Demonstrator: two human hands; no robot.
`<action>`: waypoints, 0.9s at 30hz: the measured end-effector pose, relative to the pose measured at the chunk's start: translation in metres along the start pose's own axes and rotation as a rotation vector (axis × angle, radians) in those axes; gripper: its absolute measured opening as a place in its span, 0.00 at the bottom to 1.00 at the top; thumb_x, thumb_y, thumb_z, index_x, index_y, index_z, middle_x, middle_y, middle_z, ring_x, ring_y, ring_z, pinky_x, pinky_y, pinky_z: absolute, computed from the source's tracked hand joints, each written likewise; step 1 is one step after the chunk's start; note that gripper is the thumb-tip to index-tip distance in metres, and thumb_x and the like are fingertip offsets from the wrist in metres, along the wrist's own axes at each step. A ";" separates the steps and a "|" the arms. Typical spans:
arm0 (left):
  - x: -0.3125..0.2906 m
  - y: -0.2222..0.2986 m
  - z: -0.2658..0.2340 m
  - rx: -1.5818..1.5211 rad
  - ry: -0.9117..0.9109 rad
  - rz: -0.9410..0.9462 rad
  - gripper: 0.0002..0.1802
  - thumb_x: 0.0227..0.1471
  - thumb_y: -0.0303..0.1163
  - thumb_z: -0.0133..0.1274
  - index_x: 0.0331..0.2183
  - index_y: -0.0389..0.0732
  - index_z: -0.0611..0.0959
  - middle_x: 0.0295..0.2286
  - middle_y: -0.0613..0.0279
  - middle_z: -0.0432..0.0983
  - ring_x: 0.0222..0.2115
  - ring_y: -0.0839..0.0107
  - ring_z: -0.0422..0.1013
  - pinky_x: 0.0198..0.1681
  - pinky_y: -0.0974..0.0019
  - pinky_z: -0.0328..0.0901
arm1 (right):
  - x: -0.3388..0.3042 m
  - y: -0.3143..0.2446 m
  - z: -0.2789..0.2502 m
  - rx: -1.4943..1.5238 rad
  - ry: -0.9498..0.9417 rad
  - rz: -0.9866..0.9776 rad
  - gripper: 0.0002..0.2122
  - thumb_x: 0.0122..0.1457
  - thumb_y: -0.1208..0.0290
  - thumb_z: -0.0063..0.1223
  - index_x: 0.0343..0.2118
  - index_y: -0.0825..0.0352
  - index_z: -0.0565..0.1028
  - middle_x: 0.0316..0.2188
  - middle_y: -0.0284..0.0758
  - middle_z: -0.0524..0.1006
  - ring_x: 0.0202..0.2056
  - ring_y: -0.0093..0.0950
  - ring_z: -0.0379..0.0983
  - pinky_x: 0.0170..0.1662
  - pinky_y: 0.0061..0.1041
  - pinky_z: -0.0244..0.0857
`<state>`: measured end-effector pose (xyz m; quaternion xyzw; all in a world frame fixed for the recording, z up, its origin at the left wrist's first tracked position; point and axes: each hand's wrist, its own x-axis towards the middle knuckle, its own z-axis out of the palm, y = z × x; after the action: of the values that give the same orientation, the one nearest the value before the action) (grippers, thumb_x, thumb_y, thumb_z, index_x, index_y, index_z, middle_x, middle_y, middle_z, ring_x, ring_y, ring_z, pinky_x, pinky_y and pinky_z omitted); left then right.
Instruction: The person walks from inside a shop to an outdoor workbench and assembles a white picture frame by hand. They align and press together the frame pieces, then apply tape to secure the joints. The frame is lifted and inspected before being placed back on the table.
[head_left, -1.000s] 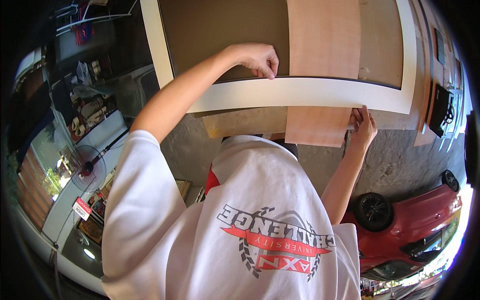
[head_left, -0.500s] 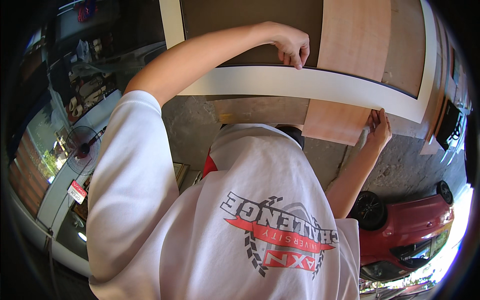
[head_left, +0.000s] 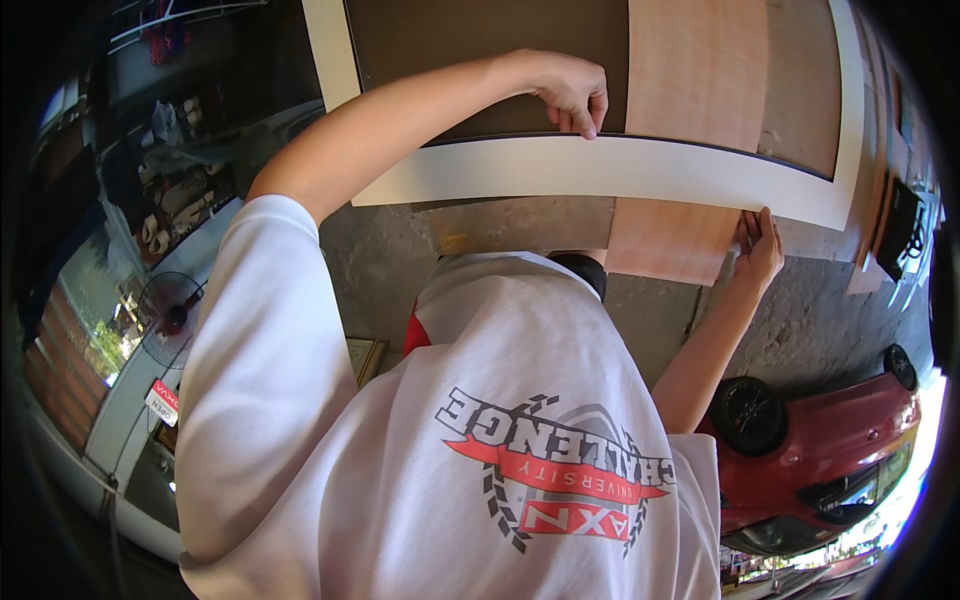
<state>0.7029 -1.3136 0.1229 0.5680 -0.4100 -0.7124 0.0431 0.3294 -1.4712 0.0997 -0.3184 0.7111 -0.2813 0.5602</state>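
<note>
A large flat cream-white frame (head_left: pixel 560 172) with a dark inner edge lies across the far part of the head view. My left hand (head_left: pixel 572 92) reaches over it, fingers pinched together at the inner edge. At the near outer edge, toward the right corner, my right hand (head_left: pixel 760 250) has its fingertips against the frame; part of its grip is hidden. A pale plywood strip (head_left: pixel 695 70) passes under the frame and sticks out on the near side. Beside it, a dark brown board (head_left: pixel 480 40) shows through the opening.
A brown board edge (head_left: pixel 530 222) juts out close to my body. Grey concrete floor (head_left: pixel 800 310) lies below, with a red car (head_left: pixel 800 465) at the lower right. At the left are a standing fan (head_left: pixel 172 318) and shelves with shoes (head_left: pixel 165 225).
The frame's left part sits slightly lower in view and its right corner slightly higher. Both hands keep their places on it. The whole view has also shifted a little.
</note>
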 end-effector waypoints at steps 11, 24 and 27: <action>0.003 -0.009 0.000 -0.018 0.005 0.065 0.12 0.49 0.37 0.64 0.34 0.40 0.87 0.28 0.63 0.82 0.29 0.72 0.78 0.33 0.67 0.73 | 0.000 0.017 0.005 0.265 -0.095 -0.100 0.06 0.60 0.77 0.58 0.37 0.68 0.72 0.30 0.37 0.78 0.30 0.28 0.78 0.30 0.25 0.76; 0.002 0.000 -0.002 -0.041 -0.005 0.016 0.10 0.50 0.34 0.63 0.32 0.38 0.86 0.26 0.63 0.82 0.27 0.74 0.78 0.30 0.70 0.72 | -0.007 0.010 0.008 0.271 -0.065 -0.042 0.07 0.61 0.75 0.59 0.38 0.69 0.72 0.30 0.34 0.77 0.29 0.26 0.76 0.29 0.23 0.74; 0.002 -0.001 -0.001 -0.032 -0.006 0.038 0.10 0.50 0.35 0.63 0.32 0.38 0.86 0.26 0.63 0.82 0.27 0.75 0.78 0.30 0.70 0.72 | -0.008 0.009 0.009 0.265 -0.063 -0.048 0.06 0.61 0.75 0.59 0.37 0.68 0.72 0.30 0.34 0.77 0.29 0.25 0.76 0.28 0.23 0.73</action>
<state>0.7034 -1.3149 0.1208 0.5573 -0.4094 -0.7195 0.0646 0.3387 -1.4596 0.0954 -0.2674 0.6419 -0.3759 0.6125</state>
